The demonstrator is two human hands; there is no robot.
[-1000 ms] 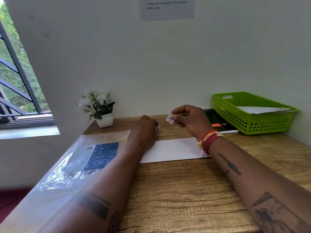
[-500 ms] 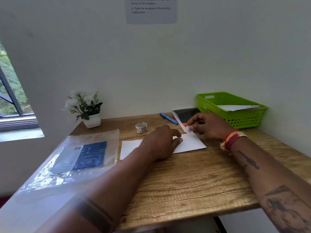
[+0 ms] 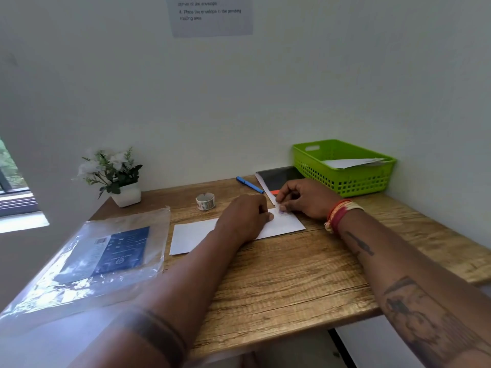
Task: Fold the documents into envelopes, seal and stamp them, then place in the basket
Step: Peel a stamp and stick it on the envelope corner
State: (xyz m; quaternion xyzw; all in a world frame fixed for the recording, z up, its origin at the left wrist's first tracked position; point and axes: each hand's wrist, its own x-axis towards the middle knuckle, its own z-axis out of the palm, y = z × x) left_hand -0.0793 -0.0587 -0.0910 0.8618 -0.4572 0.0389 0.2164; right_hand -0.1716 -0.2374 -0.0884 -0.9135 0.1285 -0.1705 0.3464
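A white envelope (image 3: 195,235) lies flat on the wooden desk (image 3: 292,274). My left hand (image 3: 244,219) rests on its middle and holds it down. My right hand (image 3: 305,199) pinches a small purple stamp (image 3: 281,211) against the envelope's top right corner. The roll of stamps (image 3: 205,201) stands behind the envelope. The green basket (image 3: 353,179) sits at the back right against the wall, with a white envelope (image 3: 350,162) lying inside it.
A clear plastic sleeve with a blue card (image 3: 106,256) overhangs the desk's left side. A potted white flower (image 3: 117,179) stands at the back left. A blue pen (image 3: 249,185) and a dark notebook (image 3: 279,179) lie between my hands and the basket.
My right hand brought the stamp down from mid-air onto the envelope's top right corner. My left hand left the roll and came to rest on the envelope.
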